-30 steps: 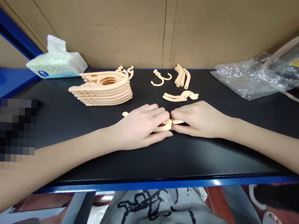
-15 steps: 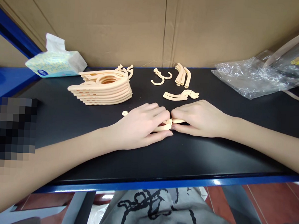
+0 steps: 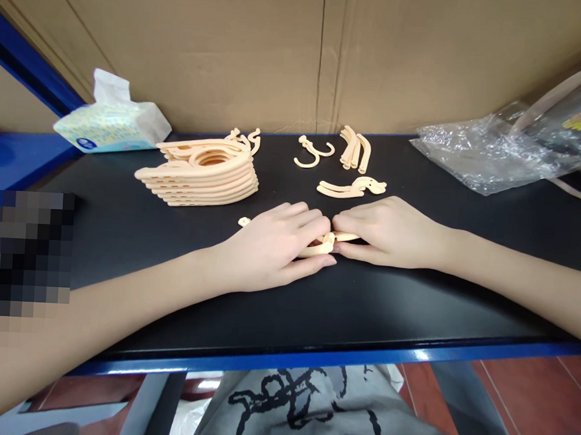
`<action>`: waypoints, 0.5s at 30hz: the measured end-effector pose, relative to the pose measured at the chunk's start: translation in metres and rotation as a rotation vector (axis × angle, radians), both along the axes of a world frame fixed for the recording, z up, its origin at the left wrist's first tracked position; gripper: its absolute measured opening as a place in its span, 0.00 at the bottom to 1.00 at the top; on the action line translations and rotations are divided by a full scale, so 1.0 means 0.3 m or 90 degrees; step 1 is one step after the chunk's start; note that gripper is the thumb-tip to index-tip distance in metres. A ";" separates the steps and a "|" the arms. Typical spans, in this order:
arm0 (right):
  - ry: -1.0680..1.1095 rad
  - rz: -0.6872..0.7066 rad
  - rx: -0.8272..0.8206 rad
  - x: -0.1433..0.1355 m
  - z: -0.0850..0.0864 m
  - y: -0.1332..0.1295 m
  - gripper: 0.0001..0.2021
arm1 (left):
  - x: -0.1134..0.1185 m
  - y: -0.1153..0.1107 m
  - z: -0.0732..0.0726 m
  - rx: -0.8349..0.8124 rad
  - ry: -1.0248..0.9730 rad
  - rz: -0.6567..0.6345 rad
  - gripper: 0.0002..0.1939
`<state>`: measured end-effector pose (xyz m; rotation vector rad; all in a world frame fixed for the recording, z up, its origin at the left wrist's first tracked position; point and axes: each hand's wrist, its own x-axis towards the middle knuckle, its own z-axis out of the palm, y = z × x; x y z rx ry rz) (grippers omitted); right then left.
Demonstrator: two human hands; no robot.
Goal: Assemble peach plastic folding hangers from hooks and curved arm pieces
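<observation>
Both hands meet low over the black table (image 3: 393,301). My left hand (image 3: 282,246) is closed round a cream plastic piece (image 3: 322,246), which shows between thumb and fingers; one end peeks out beyond the hand's far left side. My right hand (image 3: 384,232) pinches a cream part at the same spot, its end showing between thumb and forefinger. How the parts join is hidden by the fingers. Just behind my right hand lie a few cream arm pieces (image 3: 340,190). Two cream hooks (image 3: 307,158) and several curved tubes (image 3: 355,149) are farther back.
A stack of cream folding hanger pieces (image 3: 200,177) stands at left, more small hooks (image 3: 253,141) behind it. A tissue pack (image 3: 115,124) is back left, clear plastic bags (image 3: 488,156) back right. Cardboard (image 3: 206,51) rises behind; a pixelated dark area lies far left.
The view has shifted very slightly. Both hands keep practically the same position and hold.
</observation>
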<state>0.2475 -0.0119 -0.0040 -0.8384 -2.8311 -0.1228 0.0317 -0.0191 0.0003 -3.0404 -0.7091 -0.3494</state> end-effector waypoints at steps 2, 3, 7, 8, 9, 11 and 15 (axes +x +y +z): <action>0.002 0.003 0.000 0.000 0.001 0.000 0.16 | 0.000 0.000 0.000 0.000 -0.001 -0.001 0.12; 0.002 0.002 -0.001 0.001 0.001 -0.001 0.17 | -0.001 0.001 -0.001 0.000 0.001 -0.001 0.12; 0.002 0.000 -0.007 0.001 0.002 0.000 0.17 | -0.001 0.002 -0.001 0.000 0.008 0.002 0.12; 0.002 -0.002 -0.007 0.001 0.003 0.000 0.17 | 0.000 0.001 -0.001 0.000 0.008 0.003 0.12; 0.002 -0.003 -0.008 0.002 0.003 -0.001 0.17 | 0.000 0.001 -0.001 0.000 0.007 0.002 0.12; -0.001 -0.006 -0.015 0.002 0.004 -0.001 0.17 | 0.000 0.000 0.000 -0.001 0.006 0.002 0.12; -0.006 -0.009 -0.026 0.001 0.006 -0.003 0.16 | -0.001 -0.002 0.003 -0.003 0.012 0.004 0.12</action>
